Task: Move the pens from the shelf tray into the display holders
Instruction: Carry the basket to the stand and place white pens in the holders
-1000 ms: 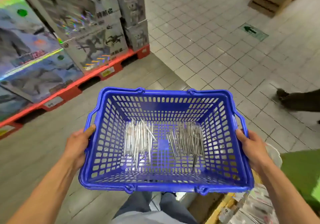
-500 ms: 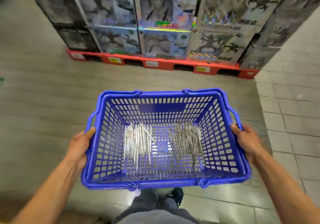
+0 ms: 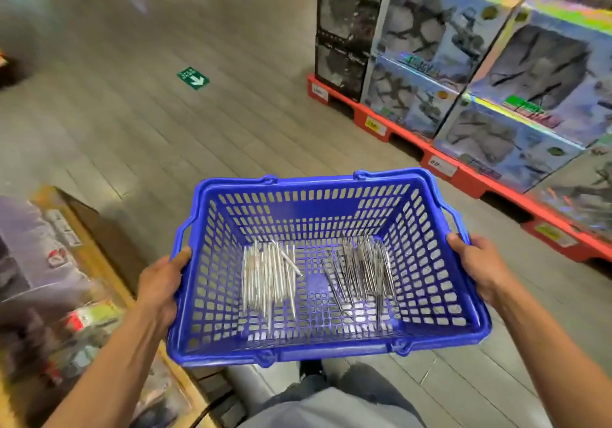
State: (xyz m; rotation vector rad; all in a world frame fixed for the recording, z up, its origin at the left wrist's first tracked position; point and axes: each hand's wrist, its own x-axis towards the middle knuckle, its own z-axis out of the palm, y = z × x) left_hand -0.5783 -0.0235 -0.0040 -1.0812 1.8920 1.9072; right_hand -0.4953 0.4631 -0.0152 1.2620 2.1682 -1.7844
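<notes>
Head view. The person carries a blue plastic shopping basket (image 3: 318,350) level in front of the body, one hand on each short side.

Left hand (image 3: 159,287): at 9 o'clock of the basket, thumb hooked over the rim, fingers wrapped under the outer wall; it grips the basket.

Right hand (image 3: 480,268): at 3 o'clock of the basket, thumb on the rim just below the folded side handle, fingers curled under the wall; it grips the basket too.

Pens: two loose bundles lie flat on the basket floor, apart from each other. The pale silver-white bundle (image 3: 266,277) lies left of centre, mostly pointing 12 to 6 o'clock, with one pen lying skewed across its top. The darker grey bundle (image 3: 362,268) lies right of centre, fanned slightly.

Surroundings: grey plank floor (image 3: 132,129). From 1 to 3 o'clock, stacked toy boxes (image 3: 463,73) stand on a red pallet (image 3: 463,176) with price tags. At 11 o'clock, a green arrow floor sticker (image 3: 193,78). At 8 o'clock, blurred packaged goods on a yellow-edged display (image 3: 99,262).
</notes>
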